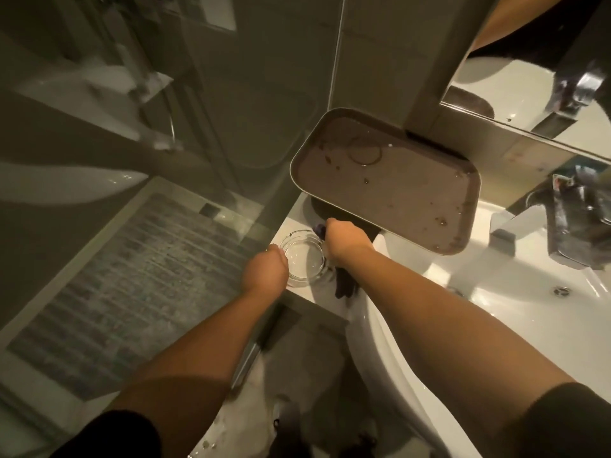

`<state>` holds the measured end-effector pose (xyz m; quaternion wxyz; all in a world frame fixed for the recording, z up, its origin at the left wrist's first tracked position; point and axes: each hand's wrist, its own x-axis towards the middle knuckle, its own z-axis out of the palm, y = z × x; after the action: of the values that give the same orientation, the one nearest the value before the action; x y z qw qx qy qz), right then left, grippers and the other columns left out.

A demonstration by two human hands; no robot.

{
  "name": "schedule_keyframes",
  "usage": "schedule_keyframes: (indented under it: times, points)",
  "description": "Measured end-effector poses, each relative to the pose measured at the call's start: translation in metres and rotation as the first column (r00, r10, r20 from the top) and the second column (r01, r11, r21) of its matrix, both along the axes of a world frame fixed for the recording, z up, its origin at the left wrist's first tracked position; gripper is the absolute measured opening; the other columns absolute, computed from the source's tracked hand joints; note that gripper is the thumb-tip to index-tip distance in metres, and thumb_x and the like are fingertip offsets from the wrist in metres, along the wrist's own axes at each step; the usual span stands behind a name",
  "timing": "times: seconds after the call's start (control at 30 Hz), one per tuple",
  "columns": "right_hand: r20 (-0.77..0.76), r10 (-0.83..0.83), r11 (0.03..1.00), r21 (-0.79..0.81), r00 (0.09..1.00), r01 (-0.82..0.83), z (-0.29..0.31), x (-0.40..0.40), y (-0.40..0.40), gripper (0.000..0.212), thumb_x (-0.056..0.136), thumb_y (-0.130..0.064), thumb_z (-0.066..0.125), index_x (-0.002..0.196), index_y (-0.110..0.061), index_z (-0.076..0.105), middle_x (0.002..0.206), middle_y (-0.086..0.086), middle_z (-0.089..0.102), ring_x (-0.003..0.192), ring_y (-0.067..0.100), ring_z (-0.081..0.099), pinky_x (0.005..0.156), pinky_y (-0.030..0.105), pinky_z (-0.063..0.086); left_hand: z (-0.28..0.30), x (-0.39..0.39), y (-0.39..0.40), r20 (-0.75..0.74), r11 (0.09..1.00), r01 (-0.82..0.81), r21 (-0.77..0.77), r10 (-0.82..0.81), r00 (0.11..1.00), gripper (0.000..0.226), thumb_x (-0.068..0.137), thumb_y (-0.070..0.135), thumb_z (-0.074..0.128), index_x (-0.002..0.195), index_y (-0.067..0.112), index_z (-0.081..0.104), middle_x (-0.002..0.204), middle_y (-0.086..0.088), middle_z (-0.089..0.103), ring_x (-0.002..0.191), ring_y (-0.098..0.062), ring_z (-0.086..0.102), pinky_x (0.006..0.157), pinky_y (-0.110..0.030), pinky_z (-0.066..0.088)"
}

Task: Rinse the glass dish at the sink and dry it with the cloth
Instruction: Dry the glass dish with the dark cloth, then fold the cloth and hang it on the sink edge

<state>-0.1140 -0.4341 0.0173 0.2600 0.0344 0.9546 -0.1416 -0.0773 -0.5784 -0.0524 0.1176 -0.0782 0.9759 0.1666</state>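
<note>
A round clear glass dish [304, 257] sits on the left rim of the white sink [496, 302]. My left hand [264, 271] grips the dish's near-left edge. My right hand [345, 241] is closed on a dark cloth [345, 285] at the dish's right edge; the cloth hangs down below the hand, and a purple bit of it shows above the knuckles. Most of the fingers of both hands are hidden.
A wet brown tray [390, 183] leans across the sink's back left corner. A chrome tap [568, 223] stands at the right, under a mirror [529, 77]. A glass shower screen and tiled floor [132, 276] lie to the left.
</note>
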Motion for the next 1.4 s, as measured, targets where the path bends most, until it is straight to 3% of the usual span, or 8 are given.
schedule_keyframes:
  times: [0.2,0.57,0.87,1.03,1.1,1.23,1.3,1.4]
  points:
    - [0.006,0.017,0.999,0.031,1.0,-0.017,-0.001,-0.004,-0.003,0.045,0.089,-0.004,0.062,0.131,-0.012,0.048,0.116,0.014,0.063,0.105,0.034,0.062,0.094,0.046,0.052,-0.008,-0.004,-0.002,0.016,0.998,0.044,-0.054,-0.043,0.999,0.027,0.1,0.013,0.033,0.116,0.001,0.05,0.103,-0.02,0.069,0.092,-0.039,0.065,0.067,-0.038,0.044]
    - [-0.003,0.053,0.998,0.046,0.999,-0.052,-0.006,-0.007,-0.005,0.049,0.087,-0.005,0.068,0.132,-0.013,0.049,0.116,0.013,0.063,0.102,0.032,0.064,0.096,0.046,0.052,-0.01,-0.009,-0.006,-0.007,0.998,0.05,-0.023,-0.051,0.999,0.032,0.103,0.022,0.029,0.118,0.003,0.05,0.103,-0.019,0.068,0.092,-0.038,0.064,0.066,-0.036,0.041]
    - [-0.025,0.02,0.999,0.027,0.999,-0.019,0.001,-0.003,0.002,0.046,0.089,-0.016,0.065,0.128,-0.009,0.042,0.11,0.013,0.063,0.095,0.031,0.063,0.086,0.041,0.054,-0.007,-0.006,-0.013,0.01,0.992,0.058,0.112,-0.059,0.998,0.045,0.103,0.039,0.024,0.126,0.008,0.048,0.11,-0.018,0.066,0.099,-0.037,0.062,0.079,-0.042,0.048]
    - [-0.06,-0.004,0.99,-0.144,0.998,-0.004,0.026,0.02,0.022,0.042,0.089,-0.025,0.063,0.122,-0.01,0.043,0.1,0.005,0.054,0.088,0.023,0.053,0.074,0.032,0.042,0.01,0.005,-0.015,0.057,0.986,0.028,0.161,-0.038,0.998,0.043,0.102,0.039,0.03,0.127,0.007,0.044,0.118,-0.02,0.062,0.105,-0.039,0.059,0.082,-0.043,0.046]
    - [-0.061,-0.019,0.964,-0.265,0.998,0.002,0.039,0.035,0.035,0.034,0.086,-0.028,0.066,0.114,-0.017,0.049,0.1,0.001,0.058,0.09,0.022,0.056,0.076,0.035,0.047,0.023,0.012,-0.018,-0.015,0.98,0.007,0.201,-0.004,1.0,0.038,0.101,0.034,0.036,0.125,0.006,0.048,0.122,-0.019,0.059,0.106,-0.038,0.057,0.082,-0.041,0.045]
    - [0.044,-0.08,0.776,-0.625,0.996,0.09,0.071,0.07,0.064,0.024,0.085,-0.024,0.072,0.107,-0.028,0.064,0.104,0.002,0.066,0.095,0.022,0.065,0.088,0.04,0.056,0.07,0.03,-0.009,-0.156,0.887,0.026,0.461,0.052,0.986,0.03,0.097,0.031,0.044,0.117,0.013,0.059,0.118,-0.009,0.057,0.093,-0.021,0.055,0.079,-0.029,0.04]
    - [0.074,-0.09,0.692,-0.712,0.993,0.116,0.088,0.09,0.075,0.023,0.087,-0.024,0.071,0.108,-0.03,0.068,0.108,0.001,0.066,0.1,0.023,0.065,0.09,0.038,0.056,0.102,0.041,0.001,-0.181,0.787,0.159,0.596,-0.062,0.982,0.031,0.096,0.031,0.052,0.123,0.019,0.059,0.122,0.0,0.053,0.096,-0.012,0.054,0.083,-0.025,0.04]
    - [0.085,-0.101,0.606,-0.785,0.991,0.129,0.11,0.116,0.089,0.024,0.088,-0.021,0.07,0.112,-0.026,0.069,0.11,0.004,0.066,0.104,0.026,0.065,0.092,0.038,0.054,0.141,0.052,0.017,-0.233,0.64,0.404,0.654,-0.337,0.912,0.043,0.088,0.034,0.065,0.129,0.027,0.054,0.126,0.009,0.052,0.112,-0.006,0.054,0.094,-0.028,0.046]
